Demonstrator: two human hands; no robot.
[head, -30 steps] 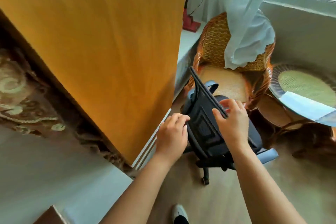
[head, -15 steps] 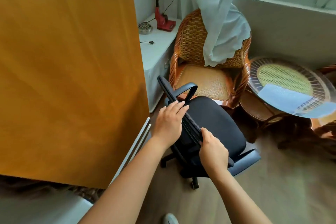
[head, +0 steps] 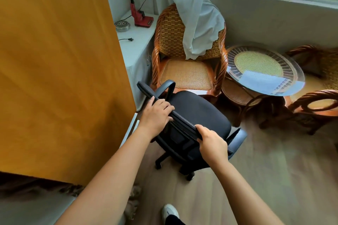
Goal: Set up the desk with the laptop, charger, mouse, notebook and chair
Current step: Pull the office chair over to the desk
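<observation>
A black office chair on castors stands on the wooden floor, its seat facing away from me towards the window. My left hand grips the top edge of its backrest near the left end. My right hand grips the same top edge farther right, thumb over the rim. Grey armrests stick out on both sides of the seat. No laptop, charger, mouse or notebook is in view.
A tall orange wooden panel fills the left. Just beyond the office chair stand a rattan armchair draped with a white curtain, a round glass-topped rattan table and another rattan chair. A white counter holds a red device. My shoe is below.
The view has swung up and right, showing more of the room. The chair has turned so its seat shows, and both hands have shifted along the backrest's top edge while still holding it.
</observation>
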